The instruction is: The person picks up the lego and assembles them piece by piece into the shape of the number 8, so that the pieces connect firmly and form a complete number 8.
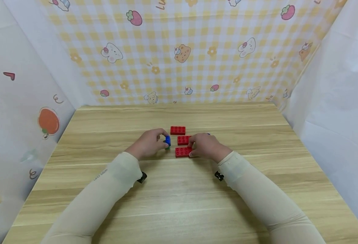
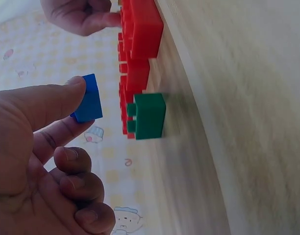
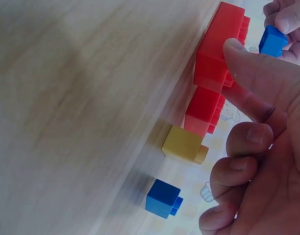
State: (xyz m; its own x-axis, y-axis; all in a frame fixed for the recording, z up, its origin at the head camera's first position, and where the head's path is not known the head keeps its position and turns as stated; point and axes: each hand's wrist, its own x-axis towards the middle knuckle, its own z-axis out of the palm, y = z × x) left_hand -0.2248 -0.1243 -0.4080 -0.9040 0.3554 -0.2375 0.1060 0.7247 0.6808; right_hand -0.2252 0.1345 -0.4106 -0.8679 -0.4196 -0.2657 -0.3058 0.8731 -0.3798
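Note:
Between thumb and index finger, my left hand [image 1: 148,144] pinches a small blue brick [image 2: 90,104], with its other fingers curled below. The blue brick is off the table, near a small green brick [image 2: 150,116] that stands on the wood. My right hand [image 1: 207,146] grips the right end of the nearest red brick [image 1: 182,152], thumb on its near side. That long studded brick lies flat on the table. Behind it lie a second red brick [image 1: 183,140], partly covered by the right hand in the head view, and a third red brick [image 1: 177,130] farthest back.
Beyond the right hand, a small yellow brick [image 3: 182,143] and another blue brick [image 3: 162,198] stand on the wooden table [image 1: 179,203]. A patterned cloth [image 1: 154,40] hangs behind the table's back edge, and white sheets [image 1: 334,101] flank both sides.

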